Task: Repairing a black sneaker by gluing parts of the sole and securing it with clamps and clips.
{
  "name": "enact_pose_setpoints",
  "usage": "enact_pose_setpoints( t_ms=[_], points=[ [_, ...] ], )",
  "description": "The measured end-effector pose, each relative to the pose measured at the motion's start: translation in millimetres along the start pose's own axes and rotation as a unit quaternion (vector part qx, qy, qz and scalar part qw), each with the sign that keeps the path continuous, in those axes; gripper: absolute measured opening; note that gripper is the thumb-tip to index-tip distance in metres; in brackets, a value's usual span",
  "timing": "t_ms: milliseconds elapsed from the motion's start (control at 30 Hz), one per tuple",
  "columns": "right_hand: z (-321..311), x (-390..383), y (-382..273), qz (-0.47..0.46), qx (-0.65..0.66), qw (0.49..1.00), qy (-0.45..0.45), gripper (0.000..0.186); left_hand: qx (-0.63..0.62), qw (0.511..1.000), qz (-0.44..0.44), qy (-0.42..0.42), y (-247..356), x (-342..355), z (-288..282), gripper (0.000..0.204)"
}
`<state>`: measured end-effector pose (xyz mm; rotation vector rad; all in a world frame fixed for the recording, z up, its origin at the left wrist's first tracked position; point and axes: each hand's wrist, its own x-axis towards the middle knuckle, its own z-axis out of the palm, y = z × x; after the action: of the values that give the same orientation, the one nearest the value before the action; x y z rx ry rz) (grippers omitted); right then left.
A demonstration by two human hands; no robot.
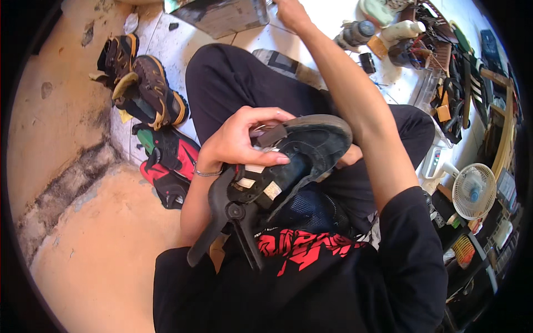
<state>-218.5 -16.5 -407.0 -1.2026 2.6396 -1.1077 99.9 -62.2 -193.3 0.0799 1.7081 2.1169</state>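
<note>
My left hand [244,136] is wrapped round a black strapped sandal [316,147] above my lap, thumb on the upper face and fingers over its side strap. Pale patches show on the sandal near my wrist. A loose heel strap [236,212] with a round rivet hangs toward my body. Reaching far forward, my right hand [293,15] is by the corner of a grey metal box [225,19] at the top edge. Its fingers are curled and partly cut off, so what they grip cannot be made out.
Brown-and-yellow shoes [147,91] and red-and-black shoes [172,161] stand by the wall [72,222] on my left. Bottles [355,34] and a crate of tools [436,53] are at far right. A small white fan [473,190] stands to my right.
</note>
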Motion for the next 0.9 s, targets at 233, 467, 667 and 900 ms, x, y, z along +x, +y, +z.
enact_pose_setpoints(
  t_ms=[233, 467, 667, 900],
  points=[
    [-9, -18, -4, -0.041, -0.063, 0.997, -0.034, 0.021, -0.002, 0.999, 0.051, -0.006, -9, -2, -4, 0.054],
    [-156, -112, -87, 0.130, 0.260, 0.947, -0.140, 0.028, 0.000, 0.997, 0.071, -0.004, -3, -13, 6, 0.053],
    [-277, -251, -112, 0.272, 0.396, 0.877, -0.008, 0.032, 0.124, 0.985, 0.120, 0.012, 11, -15, 27, 0.053],
    [-306, -363, -127, 0.304, 0.380, 0.868, 0.096, 0.031, 0.249, 0.960, 0.124, 0.022, 24, -10, 55, 0.052]
  ],
)
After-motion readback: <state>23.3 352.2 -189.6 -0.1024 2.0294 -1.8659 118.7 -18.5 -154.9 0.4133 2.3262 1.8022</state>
